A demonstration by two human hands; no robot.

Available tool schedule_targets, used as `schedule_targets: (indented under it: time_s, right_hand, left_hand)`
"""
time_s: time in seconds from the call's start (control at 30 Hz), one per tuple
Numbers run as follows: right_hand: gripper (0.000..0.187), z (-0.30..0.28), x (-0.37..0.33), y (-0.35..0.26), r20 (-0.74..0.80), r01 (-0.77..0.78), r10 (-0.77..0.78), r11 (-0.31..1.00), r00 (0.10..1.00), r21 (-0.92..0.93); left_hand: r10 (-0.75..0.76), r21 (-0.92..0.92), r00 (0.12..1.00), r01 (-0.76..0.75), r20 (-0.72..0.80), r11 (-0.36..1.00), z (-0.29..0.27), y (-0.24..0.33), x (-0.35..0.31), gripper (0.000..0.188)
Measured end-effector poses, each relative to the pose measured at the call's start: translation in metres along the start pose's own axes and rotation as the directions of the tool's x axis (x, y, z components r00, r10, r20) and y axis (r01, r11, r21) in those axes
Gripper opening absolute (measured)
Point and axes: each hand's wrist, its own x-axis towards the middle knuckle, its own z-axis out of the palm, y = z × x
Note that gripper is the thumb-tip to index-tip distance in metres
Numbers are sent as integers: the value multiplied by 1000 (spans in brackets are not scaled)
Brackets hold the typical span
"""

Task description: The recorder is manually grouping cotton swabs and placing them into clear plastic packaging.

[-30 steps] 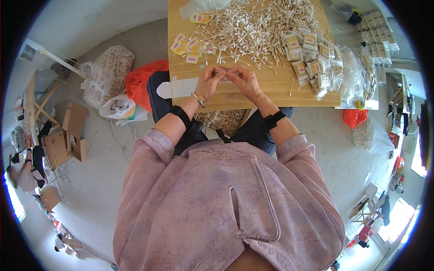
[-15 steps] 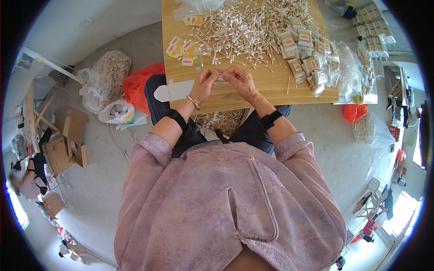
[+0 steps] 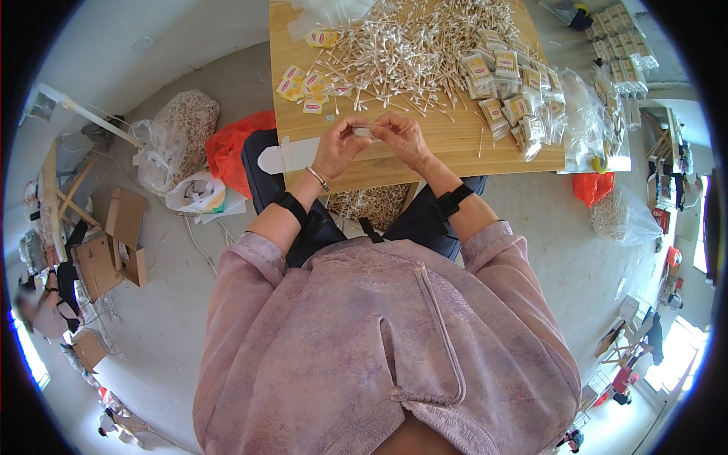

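Over the near edge of the wooden table (image 3: pixel 455 155), both of my hands meet at a small whitish see-through packet (image 3: pixel 363 132). My left hand (image 3: pixel 339 149) has its fingers curled round the packet's left end, thumb toward me. At the other end, my right hand (image 3: pixel 402 139) pinches the packet between thumb and fingers. Its contents are too small to make out. Beyond my hands spreads a big heap of loose cotton swabs (image 3: pixel 402 57). Several yellow and white printed cards (image 3: pixel 303 83) lie left of the heap, and filled packs of swabs (image 3: pixel 518 106) are piled to its right.
A single swab (image 3: pixel 480 142) lies near the front edge. Clear plastic bags (image 3: pixel 582 114) crowd the table's right side. Below the edge, a box of swabs (image 3: pixel 368 206) sits between my knees. A red bag (image 3: pixel 239 148) and a large sack of swabs (image 3: pixel 186 129) stand at left.
My left hand has shifted slightly left and its fingers have loosened, so more of the packet shows between my hands. My right hand stays pinched at nearly the same place.
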Motion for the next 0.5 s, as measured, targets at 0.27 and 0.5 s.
schedule_targets:
  time_s: [0.27,0.5]
  right_hand:
    - [18,3,-2,-16,-28,361,-390,875,920,-322]
    - [14,-5,0,-21,55,487,-539,709,841,-510]
  left_hand:
    - [284,610,958,-211,-25,764,-1,18,5,17]
    - [457,708,884,-388,104,590,1,17,12,15]
